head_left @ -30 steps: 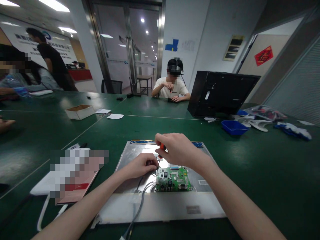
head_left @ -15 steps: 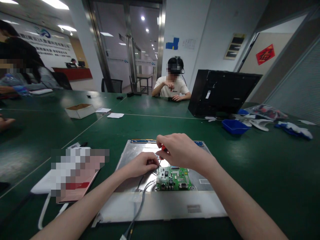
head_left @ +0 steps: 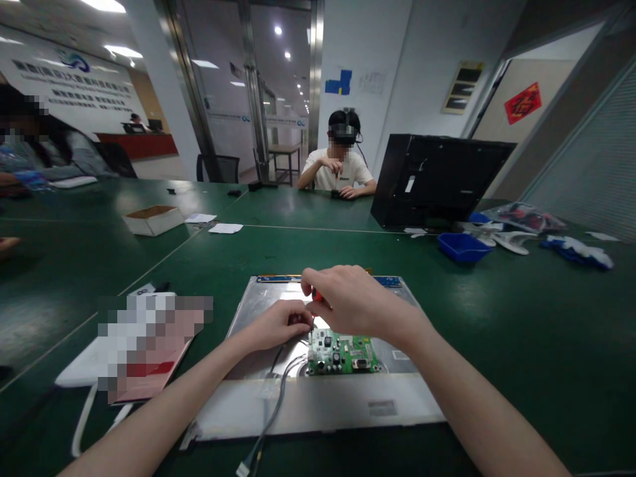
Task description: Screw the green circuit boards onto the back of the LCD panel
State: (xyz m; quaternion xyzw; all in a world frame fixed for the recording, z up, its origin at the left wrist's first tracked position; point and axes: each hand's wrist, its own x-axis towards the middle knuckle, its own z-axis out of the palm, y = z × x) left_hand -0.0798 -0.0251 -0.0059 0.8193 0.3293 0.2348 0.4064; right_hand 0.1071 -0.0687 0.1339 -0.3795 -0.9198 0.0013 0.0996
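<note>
My right hand point(head_left: 355, 301) is closed around a screwdriver with a red handle point(head_left: 316, 293), most of it hidden by my fingers. The shaft points down at the upper left corner of a green circuit board point(head_left: 342, 352). At that same corner the fingers of my left hand point(head_left: 285, 322) are pinched together by the tip; what they hold, if anything, is hidden. The board lies on the back of a silver display panel point(head_left: 348, 401), flat on the table. Grey cables point(head_left: 282, 401) trail from the board's left side towards me, ending in a white connector point(head_left: 242, 469).
A white device and pink booklet point(head_left: 156, 358) lie left of the panel. Beyond are an open cardboard box point(head_left: 153, 220), papers point(head_left: 226, 228), a blue tray point(head_left: 464, 247), a black monitor point(head_left: 437, 182) and gloves point(head_left: 576, 253). A person point(head_left: 338, 162) works across the green table point(head_left: 318, 248).
My right hand has turned slightly with the screwdriver and moved a little left. My left hand stays at the board's corner. The whole view has shifted slightly.
</note>
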